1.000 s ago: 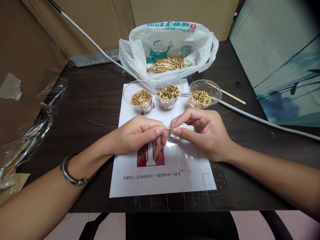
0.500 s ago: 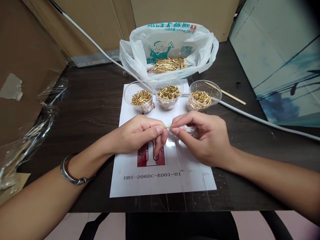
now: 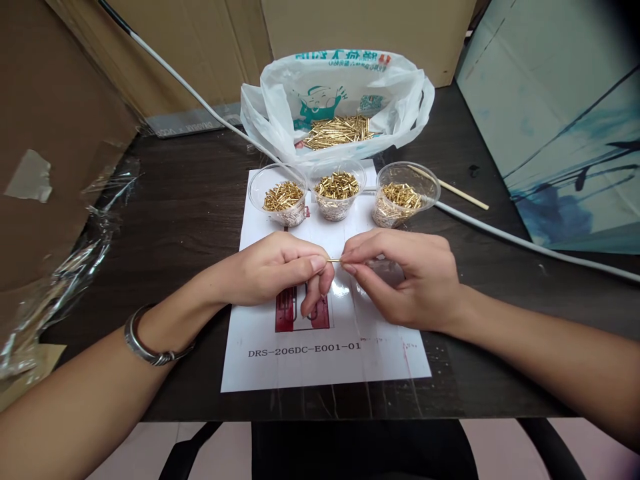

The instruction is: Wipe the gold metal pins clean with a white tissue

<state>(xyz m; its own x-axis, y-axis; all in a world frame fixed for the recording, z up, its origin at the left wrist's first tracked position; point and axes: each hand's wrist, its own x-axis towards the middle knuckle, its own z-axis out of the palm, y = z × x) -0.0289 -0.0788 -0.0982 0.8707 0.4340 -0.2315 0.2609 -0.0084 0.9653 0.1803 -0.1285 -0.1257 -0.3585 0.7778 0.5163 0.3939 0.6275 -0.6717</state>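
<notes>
Between my two hands a thin gold pin lies level above the printed white sheet. My left hand pinches its left end between thumb and forefinger, other fingers curled below. The right end is pinched by the thumb and forefinger of my right hand. Just beyond stand three clear cups of small gold pieces: the left cup, the middle cup and the right cup. Whether the pin is one piece or several joined is too small to tell.
A white plastic bag holding long gold pins stands behind the cups. A wooden stick and a white cable lie at the right. Cardboard walls the back, and crumpled clear film lies at the left.
Both hands keep their pinch on the pin. The fingers of my left hand below it have curled slightly, and my right hand has shifted a little; the view has moved slightly.
</notes>
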